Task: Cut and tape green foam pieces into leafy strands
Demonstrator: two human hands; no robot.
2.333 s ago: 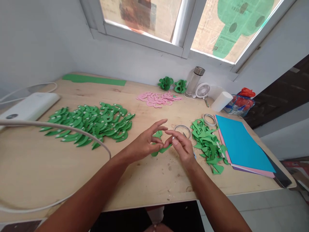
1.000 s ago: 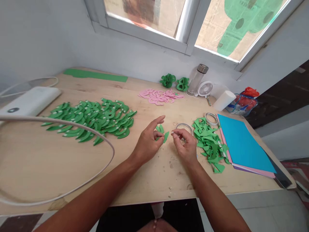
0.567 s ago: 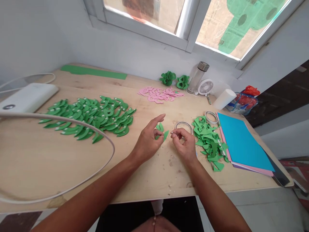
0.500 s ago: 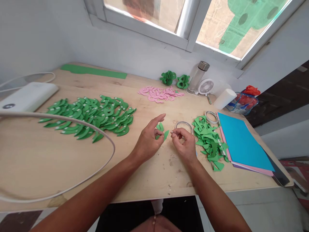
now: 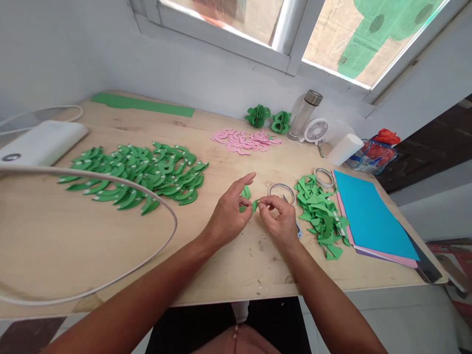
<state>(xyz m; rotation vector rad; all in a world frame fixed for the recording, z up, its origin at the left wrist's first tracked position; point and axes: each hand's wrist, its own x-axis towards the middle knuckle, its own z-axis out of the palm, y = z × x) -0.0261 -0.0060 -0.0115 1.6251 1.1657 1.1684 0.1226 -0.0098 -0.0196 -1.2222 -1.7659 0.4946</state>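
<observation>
My left hand (image 5: 231, 209) pinches a small green paper piece (image 5: 254, 205) between thumb and fingers, its index finger stretched up. At the right end of that piece, the fingertips of my right hand (image 5: 278, 216) are pressed together; whatever lies between them is too small to make out. Another green piece (image 5: 246, 192) shows behind my left hand. Just beyond my right hand lies a roll of tape (image 5: 271, 189), and a blue scissor handle (image 5: 299, 230) shows beside it. Many curved green pieces (image 5: 136, 177) with small white patches spread to the left.
Green scraps (image 5: 322, 216), a second tape roll (image 5: 325, 177) and blue sheets (image 5: 372, 216) lie right. Pink cutouts (image 5: 243, 141), green paper balls (image 5: 257, 116), a bottle (image 5: 304, 115) and a fan (image 5: 316, 130) stand behind. A white cable (image 5: 172, 216) loops from the left.
My right hand has moved slightly left, and its fingertips now meet the green piece in my left hand. More of the blue scissor handle shows.
</observation>
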